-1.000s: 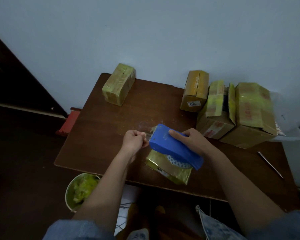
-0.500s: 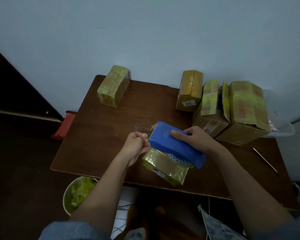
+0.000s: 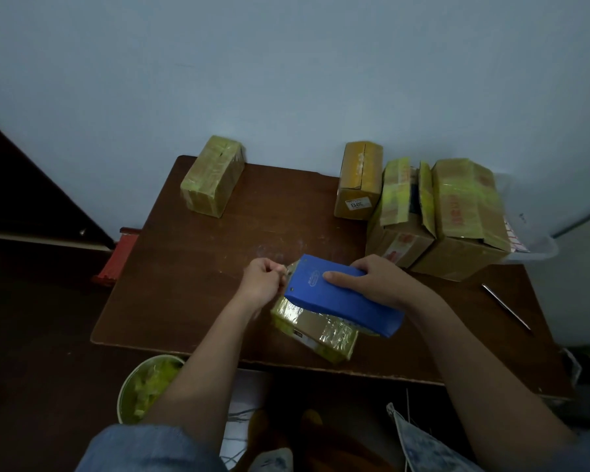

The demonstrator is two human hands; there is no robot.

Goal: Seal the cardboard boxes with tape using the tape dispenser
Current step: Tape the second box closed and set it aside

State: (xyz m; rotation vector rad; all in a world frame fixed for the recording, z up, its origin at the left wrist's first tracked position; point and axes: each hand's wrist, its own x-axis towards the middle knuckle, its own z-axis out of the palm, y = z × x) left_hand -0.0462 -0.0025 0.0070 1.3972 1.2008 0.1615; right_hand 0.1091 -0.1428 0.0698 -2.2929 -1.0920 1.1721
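I'm looking down on the brown table [image 3: 198, 267], sealed boxes stacked along its back right corner [image 3: 457, 212], one more at the back left corner [image 3: 213, 177], and the tape-wrapped box I'm working on [image 3: 315, 330] sitting at the front edge, mostly under the blue tape dispenser [image 3: 341, 296]. My right hand [image 3: 382, 282] grips the dispenser from above, fingers curled over its body, while my left hand [image 3: 264, 279] pinches what looks like the tape end at its nose. Best, I reckon, to pull that end out taut and straight, land it on the box, then press the dispenser down firmly.
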